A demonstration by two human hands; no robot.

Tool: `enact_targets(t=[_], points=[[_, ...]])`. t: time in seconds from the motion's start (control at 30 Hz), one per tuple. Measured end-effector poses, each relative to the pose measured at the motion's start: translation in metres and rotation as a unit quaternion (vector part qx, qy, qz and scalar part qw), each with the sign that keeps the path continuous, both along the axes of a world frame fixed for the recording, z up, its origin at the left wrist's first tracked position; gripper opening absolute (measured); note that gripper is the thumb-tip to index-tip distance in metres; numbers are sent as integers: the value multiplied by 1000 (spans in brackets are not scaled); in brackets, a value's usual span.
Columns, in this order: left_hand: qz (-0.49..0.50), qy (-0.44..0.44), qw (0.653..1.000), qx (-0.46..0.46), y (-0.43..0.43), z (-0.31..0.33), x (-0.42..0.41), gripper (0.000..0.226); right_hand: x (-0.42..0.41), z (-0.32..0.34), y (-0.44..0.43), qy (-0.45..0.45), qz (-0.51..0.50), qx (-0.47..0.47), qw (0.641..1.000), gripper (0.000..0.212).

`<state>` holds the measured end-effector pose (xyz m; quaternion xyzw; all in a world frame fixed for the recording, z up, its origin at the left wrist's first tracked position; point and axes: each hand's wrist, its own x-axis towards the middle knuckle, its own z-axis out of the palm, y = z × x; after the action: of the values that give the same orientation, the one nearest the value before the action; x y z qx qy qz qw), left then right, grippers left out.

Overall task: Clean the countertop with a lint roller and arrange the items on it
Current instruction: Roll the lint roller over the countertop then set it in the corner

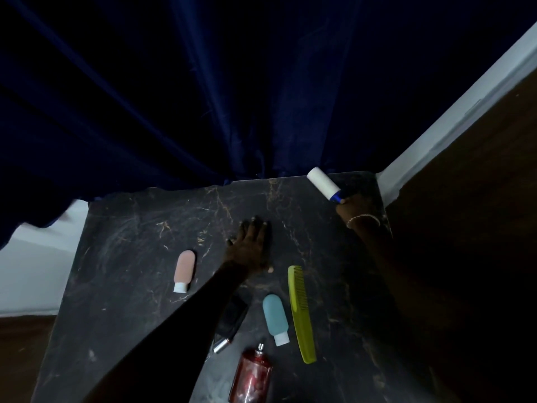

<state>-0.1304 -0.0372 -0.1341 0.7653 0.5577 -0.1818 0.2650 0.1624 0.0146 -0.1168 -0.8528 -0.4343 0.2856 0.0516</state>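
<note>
One lint roller [323, 183] — right hand [351, 210] grips handle; roll past fingers [343, 201]

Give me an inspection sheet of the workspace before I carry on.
Surface: dark marble countertop, pale smears on its left half.
Job's things: lint roller at the far right corner; pink tube, blue tube, green comb and red spray bottle lying flat, scattered.
Clutter: black object, partly hidden under the left forearm; cannot identify.
Grips: left hand flat on the countertop, holding nothing; right hand holds the lint roller's handle.
Cables: nothing seen.
Surroundings: blue curtain behind; pale wall and brown floor at the sides.
</note>
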Motion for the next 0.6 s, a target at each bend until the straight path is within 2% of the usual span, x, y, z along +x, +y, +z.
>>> enact_targets(t=[0.17,0.4,0.6], points=[[33,21,998,-57,-2,-15,-7,132,-29,-7,-23,2,37,-13,999,32],[47,10,997,-54,-3,-25,-8,132,-84,-31,-73,-5,127,5,992,33],[40,-7,998,-55,-1,-31,-12,132,-70,-34,-58,-19,66,28,997,33]])
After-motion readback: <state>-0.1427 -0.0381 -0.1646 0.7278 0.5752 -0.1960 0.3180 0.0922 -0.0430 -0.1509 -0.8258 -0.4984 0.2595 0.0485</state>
